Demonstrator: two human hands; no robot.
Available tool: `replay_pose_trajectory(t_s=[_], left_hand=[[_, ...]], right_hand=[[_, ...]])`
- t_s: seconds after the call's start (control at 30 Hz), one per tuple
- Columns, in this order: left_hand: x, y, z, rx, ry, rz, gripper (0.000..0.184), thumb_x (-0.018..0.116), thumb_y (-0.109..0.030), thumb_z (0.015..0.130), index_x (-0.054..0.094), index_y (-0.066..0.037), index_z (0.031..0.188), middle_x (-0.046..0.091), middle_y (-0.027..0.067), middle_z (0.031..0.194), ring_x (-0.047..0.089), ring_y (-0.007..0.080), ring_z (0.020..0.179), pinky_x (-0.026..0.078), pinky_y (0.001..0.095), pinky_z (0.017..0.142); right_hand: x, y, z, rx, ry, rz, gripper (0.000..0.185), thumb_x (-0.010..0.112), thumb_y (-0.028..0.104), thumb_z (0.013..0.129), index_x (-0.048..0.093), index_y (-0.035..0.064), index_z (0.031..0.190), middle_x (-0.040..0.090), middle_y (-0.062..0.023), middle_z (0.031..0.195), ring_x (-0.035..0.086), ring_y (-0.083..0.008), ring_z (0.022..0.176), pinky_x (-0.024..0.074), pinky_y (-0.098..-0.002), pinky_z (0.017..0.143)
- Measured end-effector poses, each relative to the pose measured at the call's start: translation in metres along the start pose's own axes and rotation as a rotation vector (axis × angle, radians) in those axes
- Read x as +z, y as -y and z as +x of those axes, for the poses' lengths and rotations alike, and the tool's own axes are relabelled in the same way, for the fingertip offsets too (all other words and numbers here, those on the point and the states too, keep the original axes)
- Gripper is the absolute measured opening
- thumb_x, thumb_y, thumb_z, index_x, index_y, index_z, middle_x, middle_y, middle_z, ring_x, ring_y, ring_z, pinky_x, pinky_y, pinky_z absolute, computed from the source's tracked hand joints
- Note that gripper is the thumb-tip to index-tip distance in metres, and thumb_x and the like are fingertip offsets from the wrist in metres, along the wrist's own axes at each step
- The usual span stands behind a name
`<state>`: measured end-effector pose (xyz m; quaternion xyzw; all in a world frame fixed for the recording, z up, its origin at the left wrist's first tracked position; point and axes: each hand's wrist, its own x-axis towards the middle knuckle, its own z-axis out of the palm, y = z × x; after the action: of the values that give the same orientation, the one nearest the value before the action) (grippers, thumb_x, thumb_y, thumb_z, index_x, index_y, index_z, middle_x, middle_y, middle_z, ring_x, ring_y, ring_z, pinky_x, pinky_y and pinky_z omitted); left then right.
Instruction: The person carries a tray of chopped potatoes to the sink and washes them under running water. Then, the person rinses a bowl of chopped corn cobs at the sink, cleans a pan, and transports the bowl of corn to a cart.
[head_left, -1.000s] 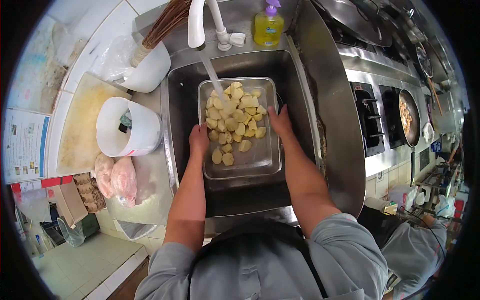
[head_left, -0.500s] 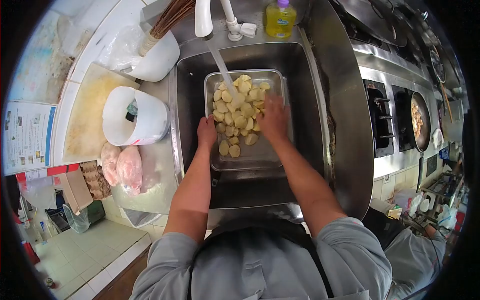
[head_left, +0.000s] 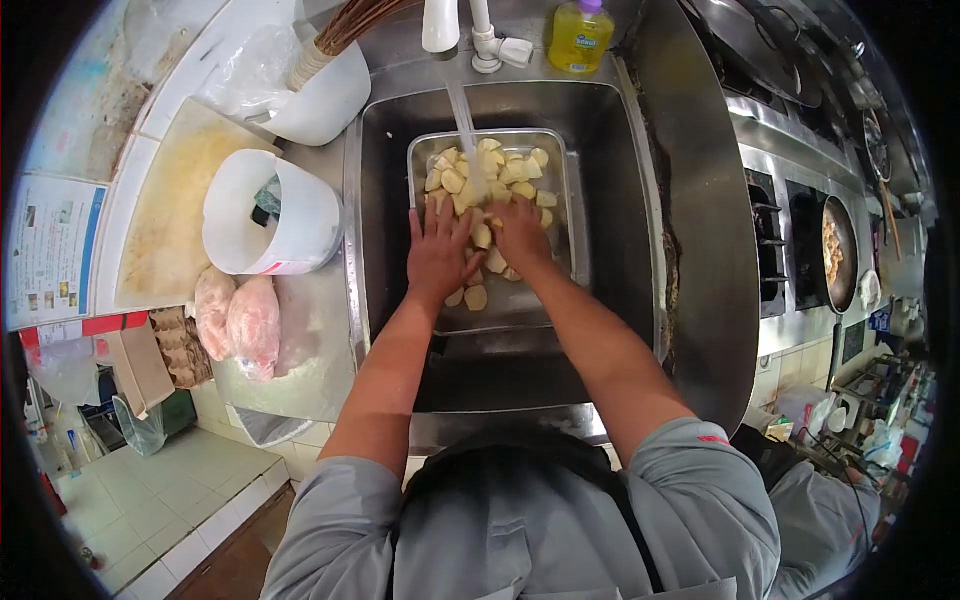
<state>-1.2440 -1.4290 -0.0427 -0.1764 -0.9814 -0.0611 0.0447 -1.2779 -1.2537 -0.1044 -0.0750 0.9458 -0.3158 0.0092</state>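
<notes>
A kitchen: 1 steel sink (head_left: 618, 200) with a faucet (head_left: 441, 28), a stove (head_left: 768, 245), and a pan (head_left: 848, 272) of probably cooked food (head_left: 832, 248).

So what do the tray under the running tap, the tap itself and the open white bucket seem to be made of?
Tray: metal, probably stainless steel, given its grey, shiny rim.
Tap: smooth, glossy white; likely plastic, though coated metal is possible.
Bucket: probably plastic, by its thin, slightly translucent white wall, with a satin finish.

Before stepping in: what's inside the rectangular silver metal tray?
Pale yellow cut chunks and running water. The bare left hand and right hand hide some chunks; the tray beneath them is covered.
</notes>
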Motion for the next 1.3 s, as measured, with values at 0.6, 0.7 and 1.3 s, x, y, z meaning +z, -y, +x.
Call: replay_pose_trajectory(t_s=[0.6,0.7,1.3], left_hand=[[0.006,-0.03,0.052,-0.319,-0.005,-0.17,0.072,0.076,-0.048,0.08,0.054,-0.02,0.143,0.029,0.0191,0.159,0.027,0.0496,0.143,0.027,0.0665,0.113],[0.009,-0.015,0.081,-0.264,-0.046,-0.131,0.066,0.072,-0.05,0.085,0.056,-0.022,0.143,0.031,0.0192,0.157,0.029,0.0469,0.143,0.032,0.0669,0.108],[0.142,-0.014,0.155,0.072,0.132,-0.08,0.07,0.068,-0.057,0.086,0.051,-0.025,0.147,0.039,0.0139,0.155,0.029,0.044,0.145,0.017,0.0628,0.121]], right_hand=[[-0.034,-0.036,-0.038,0.637,0.062,0.247,0.034,0.057,0.021,0.1,0.039,0.0011,0.122,0.066,-0.0355,0.102,0.063,-0.0539,0.101,0.0496,-0.0586,0.085],[-0.035,-0.036,-0.039,0.629,0.086,0.211,0.034,0.056,0.019,0.1,0.038,0.0012,0.122,0.066,-0.035,0.1,0.064,-0.0535,0.099,0.0496,-0.0588,0.084],[-0.04,-0.043,-0.033,0.64,0.179,0.207,0.032,0.052,0.018,0.102,0.039,0.0026,0.127,0.065,-0.0341,0.109,0.064,-0.051,0.106,0.0495,-0.0562,0.088]])
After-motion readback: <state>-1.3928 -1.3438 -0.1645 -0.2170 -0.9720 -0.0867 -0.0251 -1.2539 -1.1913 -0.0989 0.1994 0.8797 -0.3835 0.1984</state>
